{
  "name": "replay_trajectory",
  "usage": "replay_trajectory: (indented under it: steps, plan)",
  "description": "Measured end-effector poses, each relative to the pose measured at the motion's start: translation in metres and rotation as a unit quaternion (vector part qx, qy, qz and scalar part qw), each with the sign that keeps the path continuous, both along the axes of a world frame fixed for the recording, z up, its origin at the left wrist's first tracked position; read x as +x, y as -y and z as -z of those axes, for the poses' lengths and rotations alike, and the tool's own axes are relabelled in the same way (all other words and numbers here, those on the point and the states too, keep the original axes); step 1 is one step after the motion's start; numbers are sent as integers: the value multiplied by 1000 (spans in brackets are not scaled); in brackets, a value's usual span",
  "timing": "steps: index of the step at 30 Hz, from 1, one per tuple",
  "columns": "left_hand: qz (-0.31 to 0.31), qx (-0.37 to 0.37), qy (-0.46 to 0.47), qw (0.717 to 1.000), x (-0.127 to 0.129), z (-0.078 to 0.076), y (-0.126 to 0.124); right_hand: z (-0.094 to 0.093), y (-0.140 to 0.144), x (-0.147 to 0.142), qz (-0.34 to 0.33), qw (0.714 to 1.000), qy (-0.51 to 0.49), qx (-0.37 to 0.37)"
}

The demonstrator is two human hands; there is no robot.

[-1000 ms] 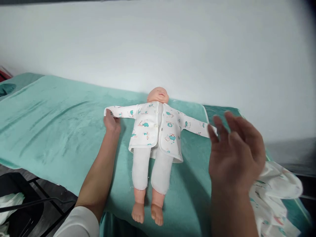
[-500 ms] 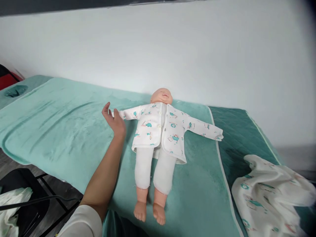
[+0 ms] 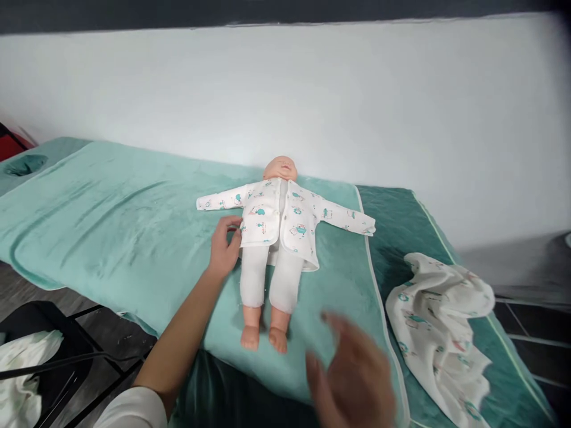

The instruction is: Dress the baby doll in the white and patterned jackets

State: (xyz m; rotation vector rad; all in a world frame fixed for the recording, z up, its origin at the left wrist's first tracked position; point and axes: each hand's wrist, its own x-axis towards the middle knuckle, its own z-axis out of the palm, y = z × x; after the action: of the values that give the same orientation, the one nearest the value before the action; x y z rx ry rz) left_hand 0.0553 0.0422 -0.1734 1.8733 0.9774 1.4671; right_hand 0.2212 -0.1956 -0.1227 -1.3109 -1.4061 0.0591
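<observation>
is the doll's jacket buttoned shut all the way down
No, the printed jacket hangs open along the front of the baby doll, its two flaps spread apart toward the hem, showing the white layer beneath.

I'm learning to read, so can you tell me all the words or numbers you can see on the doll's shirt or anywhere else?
No words or numbers can be read anywhere.
Doll's printed jacket: only small teal pictures, too small to make out any letters.
Crumpled printed cloth: the same kind of pictures, no readable text.
Teal blanket: plain.
</observation>
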Motion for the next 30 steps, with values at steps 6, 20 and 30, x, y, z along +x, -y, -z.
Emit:
replay_trajectory:
  steps: [6,20,30]
  plan:
    - [2,4,-66,998,-30,11,39,46,-105,65,90,979,35,-177]
    - [-42,12,-100,994,-15,1,34,62,-105,77,145,972,124,-136]
    - [31,-285,265,920,17,-12,0,53,-146,70,64,963,-235,-111]
